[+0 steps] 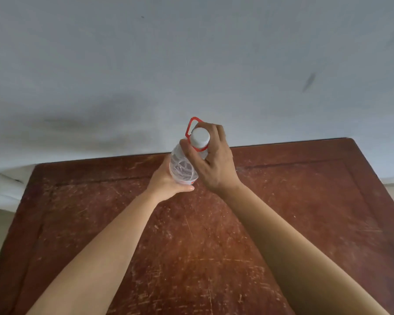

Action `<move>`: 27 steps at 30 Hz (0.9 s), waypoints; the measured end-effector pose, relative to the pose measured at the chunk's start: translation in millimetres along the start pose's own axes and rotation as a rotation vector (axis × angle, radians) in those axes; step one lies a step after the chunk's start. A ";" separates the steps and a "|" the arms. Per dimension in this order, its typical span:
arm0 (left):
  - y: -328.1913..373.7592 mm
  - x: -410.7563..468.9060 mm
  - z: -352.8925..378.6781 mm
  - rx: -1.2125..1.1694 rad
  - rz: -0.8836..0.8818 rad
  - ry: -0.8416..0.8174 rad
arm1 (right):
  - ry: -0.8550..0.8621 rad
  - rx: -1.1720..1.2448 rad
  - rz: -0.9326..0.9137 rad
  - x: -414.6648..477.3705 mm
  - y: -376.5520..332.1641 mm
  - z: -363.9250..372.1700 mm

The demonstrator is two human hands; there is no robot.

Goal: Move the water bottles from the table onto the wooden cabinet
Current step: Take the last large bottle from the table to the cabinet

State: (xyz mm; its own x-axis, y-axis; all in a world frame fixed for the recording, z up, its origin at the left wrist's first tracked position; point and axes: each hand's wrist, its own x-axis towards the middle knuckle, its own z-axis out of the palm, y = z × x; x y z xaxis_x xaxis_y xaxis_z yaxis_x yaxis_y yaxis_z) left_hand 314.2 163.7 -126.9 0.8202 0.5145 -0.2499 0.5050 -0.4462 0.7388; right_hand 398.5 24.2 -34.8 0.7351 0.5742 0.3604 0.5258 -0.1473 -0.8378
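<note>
A clear plastic water bottle (183, 167) with a white cap and a red carry handle is held over the far middle of the scratched reddish-brown wooden cabinet top (191, 235). My left hand (166, 184) cups the bottle's lower body from the left and below, fingers curled round it. My right hand (214, 163) grips the neck just under the cap, thumb on the left and fingers behind. Whether the bottle's base touches the wood is hidden by my left hand.
A grey-white wall (191, 64) with dark smudges rises directly behind the cabinet's far edge. Pale floor (0, 223) shows past the left side and at the right edge.
</note>
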 end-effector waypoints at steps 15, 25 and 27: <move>-8.7 -63.8 -8.6 0.625 0.150 -0.076 | 0.229 0.334 0.626 -98.9 0.8 -43.0; -75.5 -149.1 -10.4 0.616 0.203 -0.039 | 0.191 0.085 1.065 -150.8 23.6 -21.4; -82.3 -154.6 -6.9 0.637 0.220 0.005 | 0.159 -0.001 1.061 -156.7 26.5 -19.1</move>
State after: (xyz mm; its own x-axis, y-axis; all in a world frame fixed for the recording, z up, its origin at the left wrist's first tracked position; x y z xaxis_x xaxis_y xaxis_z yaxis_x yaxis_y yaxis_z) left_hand 144.0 126.0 -144.7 0.9216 0.3652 -0.1315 0.3875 -0.8850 0.2579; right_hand 305.4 -85.1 -105.6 0.8638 0.0404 -0.5022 -0.4144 -0.5102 -0.7537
